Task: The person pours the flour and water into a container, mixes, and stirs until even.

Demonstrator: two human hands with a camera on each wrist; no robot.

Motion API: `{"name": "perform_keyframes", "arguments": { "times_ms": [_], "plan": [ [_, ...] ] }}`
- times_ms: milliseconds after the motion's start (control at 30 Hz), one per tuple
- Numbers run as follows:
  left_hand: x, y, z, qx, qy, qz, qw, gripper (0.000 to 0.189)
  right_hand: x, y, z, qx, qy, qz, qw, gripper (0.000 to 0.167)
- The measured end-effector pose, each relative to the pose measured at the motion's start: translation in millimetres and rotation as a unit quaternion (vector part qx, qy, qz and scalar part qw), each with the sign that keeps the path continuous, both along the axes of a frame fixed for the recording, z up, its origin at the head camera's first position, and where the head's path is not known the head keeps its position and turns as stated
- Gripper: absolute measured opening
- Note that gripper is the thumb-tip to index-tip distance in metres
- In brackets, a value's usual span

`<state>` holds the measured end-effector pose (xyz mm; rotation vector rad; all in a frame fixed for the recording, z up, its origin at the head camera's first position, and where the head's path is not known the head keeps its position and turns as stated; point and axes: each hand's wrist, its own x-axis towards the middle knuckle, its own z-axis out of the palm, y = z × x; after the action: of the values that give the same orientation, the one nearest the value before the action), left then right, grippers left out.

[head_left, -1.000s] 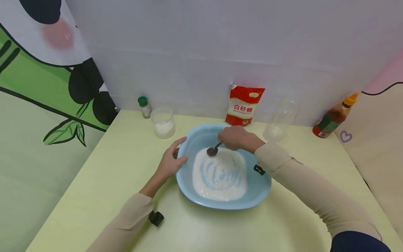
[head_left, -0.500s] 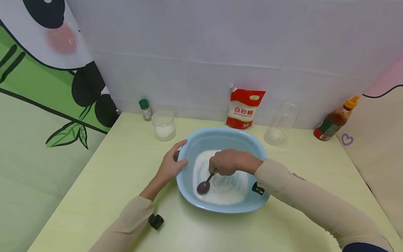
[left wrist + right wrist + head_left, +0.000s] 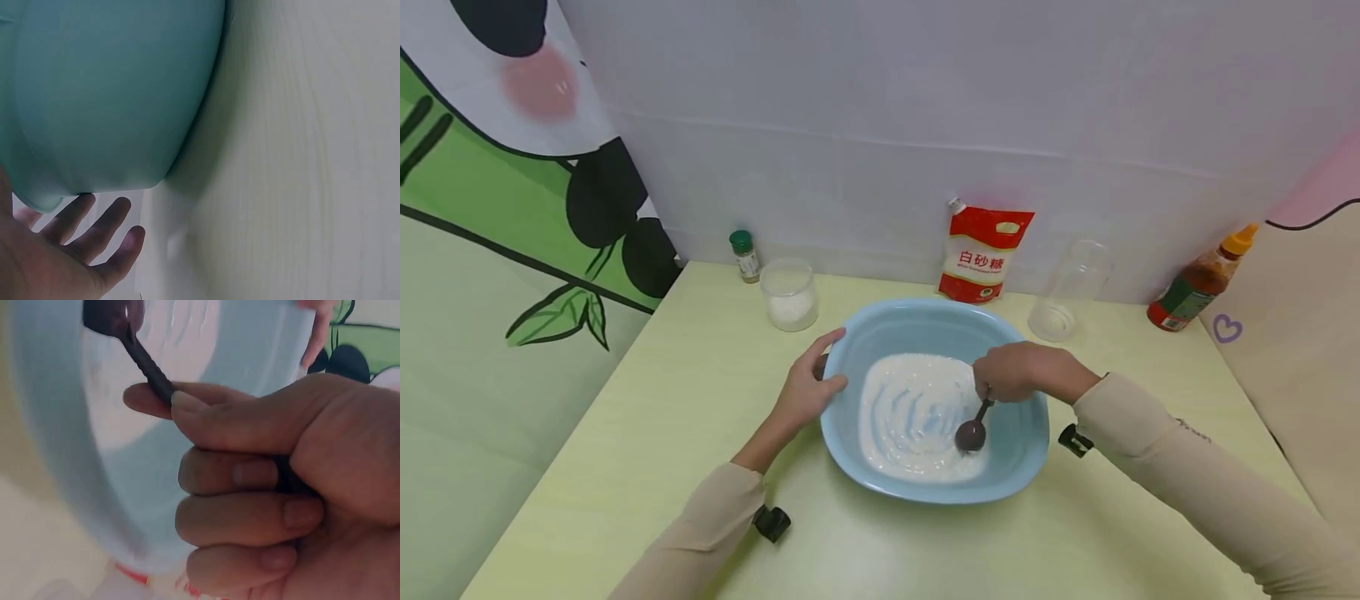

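A light blue basin (image 3: 1018,462) sits on the table with a shallow layer of white, milky liquid (image 3: 895,450), streaked with curved swirls. My left hand (image 3: 801,392) holds the basin's left rim; in the left wrist view its fingers spread along the outer wall. My right hand (image 3: 1015,371) is over the basin's right side and grips the handle of a dark brown spoon (image 3: 971,435). The spoon's bowl is down at the white liquid, near its right edge. In the right wrist view, thumb and forefinger pinch the handle while the other fingers curl over its end.
Along the back stand a green-capped spice jar (image 3: 745,257), a glass of white granules (image 3: 790,300), a red sugar pouch (image 3: 981,254) and a tall clear glass (image 3: 1063,292). A sauce bottle (image 3: 1198,283) with an orange cap stands far right. A wall hanging (image 3: 850,200) borders the table.
My right hand has swept the spoon from the back of the liquid to the front left, then across to the right side. My left hand has stayed at the rim.
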<state>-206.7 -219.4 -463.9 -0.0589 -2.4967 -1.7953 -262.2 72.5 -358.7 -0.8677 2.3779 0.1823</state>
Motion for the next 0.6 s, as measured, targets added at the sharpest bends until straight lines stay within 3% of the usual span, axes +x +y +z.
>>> {"name": "perform_keyframes", "arguments": {
  "times_ms": [200, 300, 400, 600],
  "plan": [
    [-1.8, -0.3, -0.5, 0.003, -0.002, -0.003, 1.0, 0.073, -33.2, 13, 1.0, -0.013, 0.034, -0.074, 0.9966, 0.015],
    [-2.0, 1.0, 0.6, 0.002, -0.003, -0.005, 1.0, 0.074, -41.8, 9, 0.1, -0.034, 0.041, -0.092, 0.9943, 0.015],
    [-2.1, 1.6, 1.1, 0.0, -0.007, -0.004, 1.0, 0.073, -45.5, -3, -2.4, -0.059, 0.045, -0.074, 0.9945, 0.014],
    [-1.7, 1.6, 0.7, -0.004, -0.012, 0.007, 0.9999, 0.073, -42.9, -32, -9.5, -0.099, 0.044, 0.003, 0.9941, 0.019]
  ]
}}
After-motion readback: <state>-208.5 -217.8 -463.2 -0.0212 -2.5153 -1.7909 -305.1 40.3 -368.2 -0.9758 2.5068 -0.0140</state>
